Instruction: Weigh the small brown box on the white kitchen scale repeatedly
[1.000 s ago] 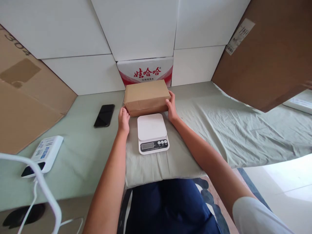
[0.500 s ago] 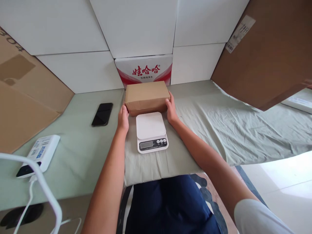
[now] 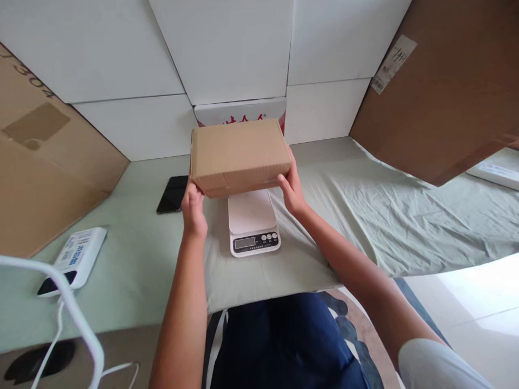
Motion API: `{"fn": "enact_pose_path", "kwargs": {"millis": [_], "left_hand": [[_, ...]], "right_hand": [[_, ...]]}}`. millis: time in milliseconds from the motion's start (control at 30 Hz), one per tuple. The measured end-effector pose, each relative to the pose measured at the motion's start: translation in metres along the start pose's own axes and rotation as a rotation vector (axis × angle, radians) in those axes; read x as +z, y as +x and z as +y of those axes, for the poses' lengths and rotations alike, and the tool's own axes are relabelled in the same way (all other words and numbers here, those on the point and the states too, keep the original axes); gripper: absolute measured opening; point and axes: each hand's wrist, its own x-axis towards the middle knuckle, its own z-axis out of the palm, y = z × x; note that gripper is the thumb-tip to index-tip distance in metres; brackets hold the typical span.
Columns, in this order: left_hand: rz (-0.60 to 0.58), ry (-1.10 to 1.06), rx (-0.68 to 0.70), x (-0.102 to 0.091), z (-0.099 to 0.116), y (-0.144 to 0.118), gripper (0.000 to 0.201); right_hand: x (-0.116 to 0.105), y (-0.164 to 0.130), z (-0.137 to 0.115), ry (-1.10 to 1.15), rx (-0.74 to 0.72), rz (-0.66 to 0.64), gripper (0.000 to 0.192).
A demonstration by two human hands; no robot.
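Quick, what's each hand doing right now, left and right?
Left hand: closed on the left end of the cardboard box, raised above the scale.
Right hand: closed on the box's right end.

Both hands hold a brown cardboard box (image 3: 239, 155) in the air above a white kitchen scale (image 3: 252, 221); the left hand (image 3: 193, 208) grips its left end, the right hand (image 3: 291, 187) its right end. A black phone (image 3: 173, 193) lies toward the bench's (image 3: 133, 259) far left edge.
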Motion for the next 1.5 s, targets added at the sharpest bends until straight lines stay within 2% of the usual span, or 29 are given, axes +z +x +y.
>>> {"fn": "enact_pose_path", "kwargs": {"millis": [67, 167, 300, 800, 1200, 1333, 1500], "left_hand": [[-0.003, 0.005, 0.003, 0.0, 0.016, -0.027, 0.081], [-0.005, 0.031, -0.058, 0.001, 0.028, -0.064, 0.085], [0.024, 0.032, -0.105, 0.003, 0.03, -0.086, 0.088], [0.005, 0.142, -0.103, -0.005, 0.029, -0.098, 0.087], [-0.001, 0.157, -0.134, -0.006, 0.026, -0.097, 0.091], [-0.011, 0.14, -0.136, -0.004, 0.028, -0.096, 0.088], [0.028, 0.046, -0.096, 0.001, 0.033, -0.093, 0.086]], "right_hand": [[-0.008, -0.023, -0.011, -0.013, -0.017, -0.027, 0.087], [-0.015, -0.059, -0.018, 0.013, 0.006, -0.037, 0.085], [-0.015, -0.08, -0.021, 0.021, 0.051, -0.016, 0.082], [-0.012, -0.088, -0.032, -0.016, 0.119, 0.009, 0.08], [-0.011, -0.087, -0.031, -0.026, 0.129, 0.023, 0.08], [-0.011, -0.088, -0.03, -0.039, 0.119, 0.034, 0.08], [-0.014, -0.086, -0.031, -0.036, 0.127, 0.117, 0.073]]}}
